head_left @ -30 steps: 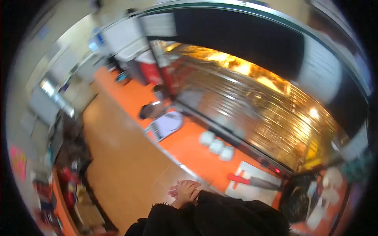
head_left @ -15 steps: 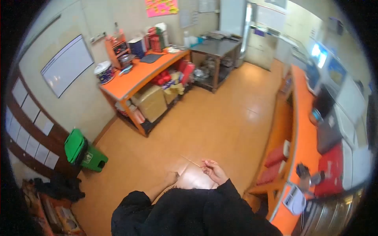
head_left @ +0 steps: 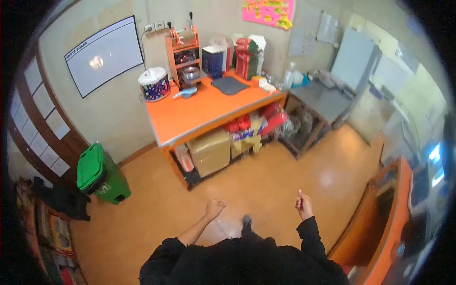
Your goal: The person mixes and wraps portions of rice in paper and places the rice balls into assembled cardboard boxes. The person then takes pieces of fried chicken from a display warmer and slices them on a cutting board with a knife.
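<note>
Low in the head view, my left hand point(head_left: 215, 208) hangs over the tiled floor with its fingers curled into a loose fist. No object shows in it. To the right, my right hand point(head_left: 304, 205) is also closed, fingers folded in and thumb pointing up, and nothing can be seen in it. Neither hand touches anything. Ahead stands an orange table point(head_left: 204, 114). On it are a sealing machine with orange frame point(head_left: 185, 57), a patterned tub with white lid point(head_left: 154, 85), a light-blue handled tool point(head_left: 185, 93) and a dark mat point(head_left: 229, 85).
A green bin point(head_left: 102, 173) stands at the left by the wall. Under the table sit a cardboard box point(head_left: 209, 154) and red packages point(head_left: 238, 124). A grey metal table point(head_left: 327, 100) adjoins it. An orange counter point(head_left: 387, 218) runs along the right. My shoe point(head_left: 246, 222) is on the floor.
My view has turned right-to-left and come nearer the orange table. My hands have moved farther apart, and my right hand's fingers have curled in.
</note>
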The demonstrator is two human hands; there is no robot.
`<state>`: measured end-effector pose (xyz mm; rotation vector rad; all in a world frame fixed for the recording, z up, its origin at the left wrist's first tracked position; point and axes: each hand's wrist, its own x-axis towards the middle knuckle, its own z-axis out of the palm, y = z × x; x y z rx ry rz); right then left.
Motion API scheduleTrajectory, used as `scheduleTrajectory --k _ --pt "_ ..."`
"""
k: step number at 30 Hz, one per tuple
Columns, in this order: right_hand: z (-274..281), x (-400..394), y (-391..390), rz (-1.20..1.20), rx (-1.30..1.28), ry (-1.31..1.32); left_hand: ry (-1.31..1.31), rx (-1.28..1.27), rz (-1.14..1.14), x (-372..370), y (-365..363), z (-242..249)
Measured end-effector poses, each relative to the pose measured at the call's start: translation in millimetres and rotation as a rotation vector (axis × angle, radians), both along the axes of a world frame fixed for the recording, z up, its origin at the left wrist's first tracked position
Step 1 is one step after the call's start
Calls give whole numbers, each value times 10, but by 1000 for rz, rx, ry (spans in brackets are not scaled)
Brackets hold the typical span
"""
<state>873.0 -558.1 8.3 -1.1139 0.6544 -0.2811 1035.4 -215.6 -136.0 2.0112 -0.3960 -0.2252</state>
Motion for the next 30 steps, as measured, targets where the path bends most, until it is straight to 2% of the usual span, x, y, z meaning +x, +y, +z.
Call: scheduleTrajectory --k 2,4,6,7,8,9,10,11,12,13,15,16,18,20,21,22,23,24,25,27,29,30 --pt "195 808 -562 54 -113 1 -89 -42 62 743 -500 -4" --pt "335 1783 -965 72 -334 3 -167 -33 130 1321 -750 255" --pt "496 2848 -1317 213 -670 -100 -21 -137 165 1648 -1070 1065" --pt "730 3383 -1346 278 -803 -93 1 -134 188 1836 -1113 1261" --pt "968 3915 -1237 303 -647 -198 98 -306 229 2033 -1180 1415" --pt "1159 4481 -1238 334 -768 -190 185 -485 266 2253 -1269 1494" --pt "1275 5071 -1237 416 -877 -209 188 -496 279 2536 -1289 1500" --pt "1268 5739 -1270 442 -1043 -260 67 -385 294 2877 -1241 1495" --pt "1606 6123 -1020 412 -1163 -212 -50 -271 307 3202 -1246 1498" --pt "1745 6626 -904 431 -1274 -284 -27 -316 313 3505 -1305 1707" --pt "2002 7486 -675 407 -1468 -389 146 -430 338 4412 -1454 1591" --pt "2096 7837 -562 367 -1551 -418 146 -433 339 4771 -1584 1657" --pt "2193 8664 -446 346 -1618 -439 73 -726 330 5575 -1962 2014" --pt "2161 9498 -415 335 -1742 -433 54 -871 268 6487 -2289 1968" --pt "2166 9941 -416 350 -1750 -423 30 -901 247 6953 -2456 1922" --pt "2114 10313 -392 364 -1862 -422 18 -918 231 7319 -2577 1894" --pt "2023 10639 -350 382 -1968 -421 35 -878 321 7603 -2682 1991" --pt "1984 10915 -274 405 -1958 -408 46 -838 407 7901 -2772 2098" --pt "1974 11142 -196 460 -1904 -395 68 -835 420 8202 -2839 2090" --pt "1927 11533 -131 540 -1853 -372 40 -1056 503 8720 -2962 2030" --pt "1854 11901 -65 796 -1799 -49 0 -1002 575 9128 -3036 1988" --pt "1750 12130 -100 938 -1788 -48 -53 -944 625 9295 -3047 1971"
